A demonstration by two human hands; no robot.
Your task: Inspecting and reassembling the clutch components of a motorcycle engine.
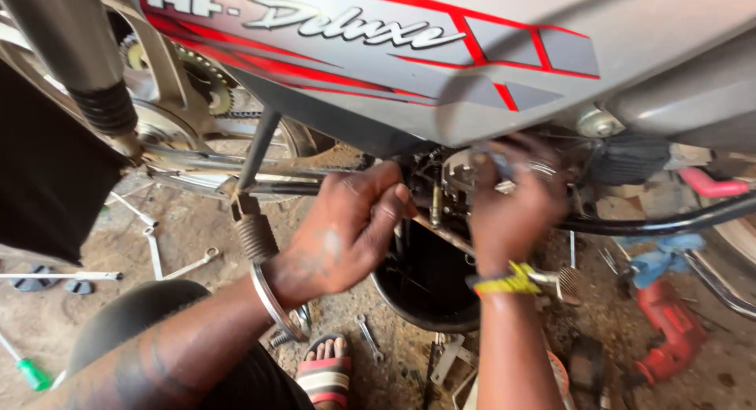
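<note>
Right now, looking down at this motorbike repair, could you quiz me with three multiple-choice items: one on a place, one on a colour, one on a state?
1. Where is the black bowl?
A. on the ground under the engine parts, below both hands
B. on the bike's seat
C. hanging from the handlebar

2. What colour is the band on the right wrist?
A. blue
B. yellow
C. white

3. What is the left hand doing?
A. lying flat on the ground
B. holding the red drill
C. closed in a grip at the engine parts

Answers:
1 A, the bowl sits on the dirt directly beneath the hands.
2 B, the band is yellow with dark marks.
3 C, its fingers curl shut beside the engine; what they hold is hidden. The red drill lies untouched on the ground.
</note>
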